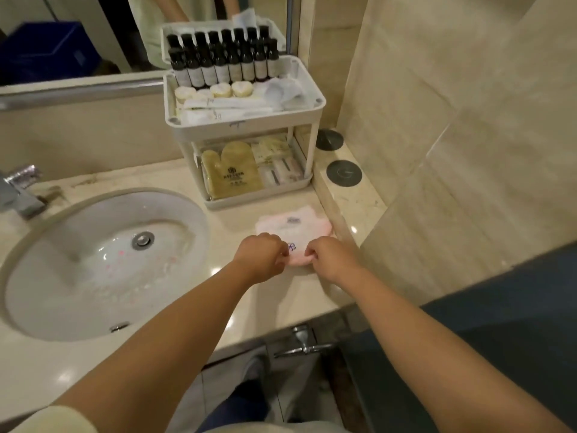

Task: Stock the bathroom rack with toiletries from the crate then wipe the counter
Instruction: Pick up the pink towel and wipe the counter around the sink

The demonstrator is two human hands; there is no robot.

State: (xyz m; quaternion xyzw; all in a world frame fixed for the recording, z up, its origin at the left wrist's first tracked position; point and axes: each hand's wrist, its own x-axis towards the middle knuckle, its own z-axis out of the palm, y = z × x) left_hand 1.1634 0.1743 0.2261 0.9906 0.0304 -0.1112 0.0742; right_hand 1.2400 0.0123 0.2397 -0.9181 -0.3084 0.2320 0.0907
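A pink and white cloth [295, 228] lies on the beige counter [237, 226] in front of the white two-tier rack [249, 125]. My left hand [260, 254] pinches the cloth's near left edge and my right hand [329, 259] pinches its near right edge. The rack's top tier holds a row of dark bottles [223, 62], round soaps [220, 90] and white packets. Its lower tier holds a yellow mitt pack [231, 173] and small sachets.
A white oval sink [103, 264] with a chrome tap [22, 192] fills the left of the counter. A mirror [78, 35] runs behind and reflects a blue crate. Two round dark covers [343, 172] sit on the raised ledge at the right wall. A metal handle [301, 340] sticks out below the counter edge.
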